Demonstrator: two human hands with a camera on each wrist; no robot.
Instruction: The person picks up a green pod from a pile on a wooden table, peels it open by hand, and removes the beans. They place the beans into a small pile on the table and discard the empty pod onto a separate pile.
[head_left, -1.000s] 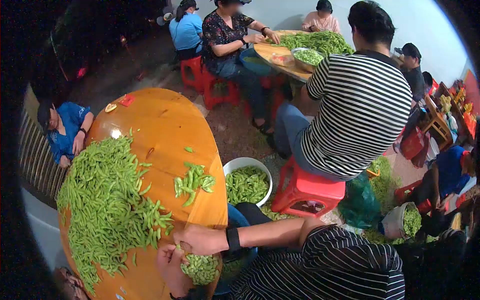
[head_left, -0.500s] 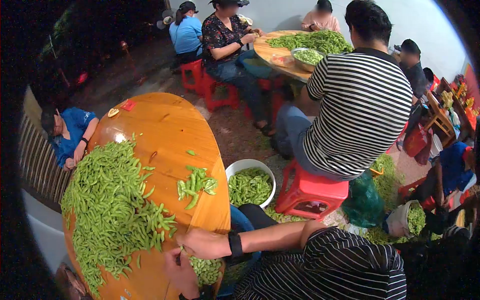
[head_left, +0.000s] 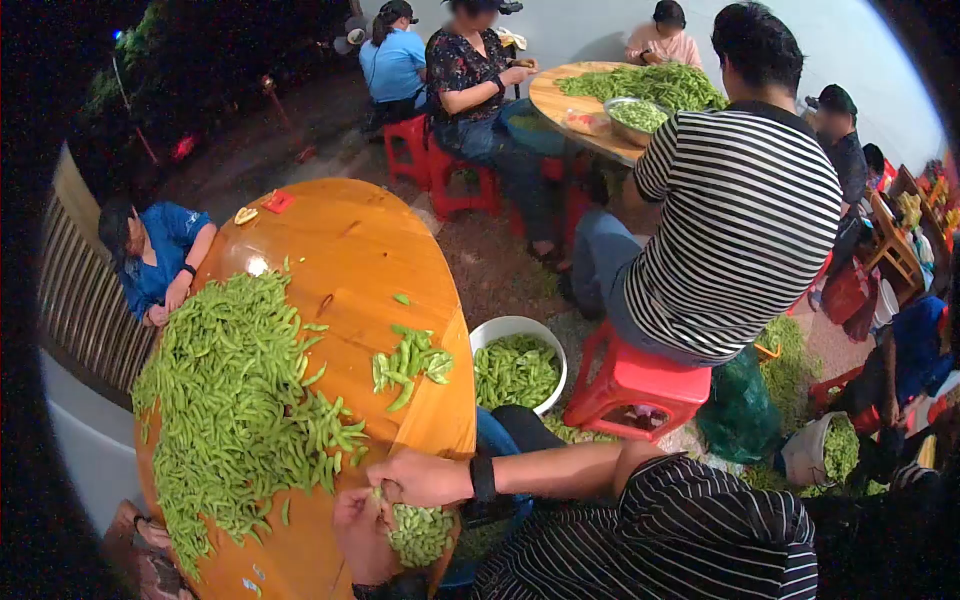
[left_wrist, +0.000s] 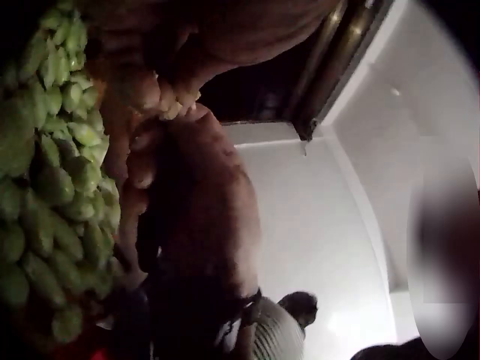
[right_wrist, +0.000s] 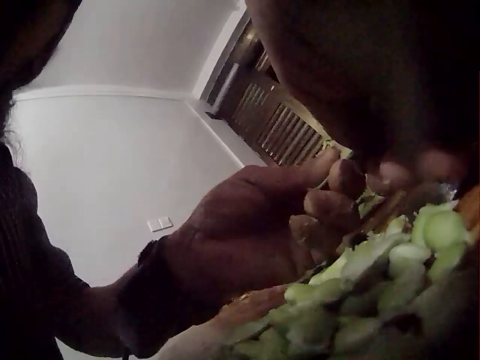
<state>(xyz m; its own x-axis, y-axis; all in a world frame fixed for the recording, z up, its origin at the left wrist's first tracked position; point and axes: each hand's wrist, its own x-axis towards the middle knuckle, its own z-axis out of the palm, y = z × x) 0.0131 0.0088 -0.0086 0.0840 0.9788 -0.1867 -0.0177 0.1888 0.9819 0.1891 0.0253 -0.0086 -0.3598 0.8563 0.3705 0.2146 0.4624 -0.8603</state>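
Both hands meet over the near edge of the wooden table (head_left: 350,250). My left hand (head_left: 368,540) and right hand (head_left: 430,478) pinch a small green pod (head_left: 378,493) between their fingertips. Shelled green beans (head_left: 420,535) lie heaped right beside them. The left wrist view has the left hand (left_wrist: 240,34) above the right hand (left_wrist: 202,195), with beans (left_wrist: 64,180) at the left. In the right wrist view the left hand (right_wrist: 255,217) is curled at the fingers, and the right hand (right_wrist: 360,67) is dark and partly cut off.
A large heap of pods (head_left: 230,400) covers the table's left side; a few pods (head_left: 410,365) lie apart. Beside the table stand a white tub (head_left: 520,325) and red stool (head_left: 645,385). Several people sit around, one in stripes (head_left: 735,230).
The head view has shifted, so the table and people appear farther right. Both hands stay close together beside the shelled beans, with slightly changed finger positions.
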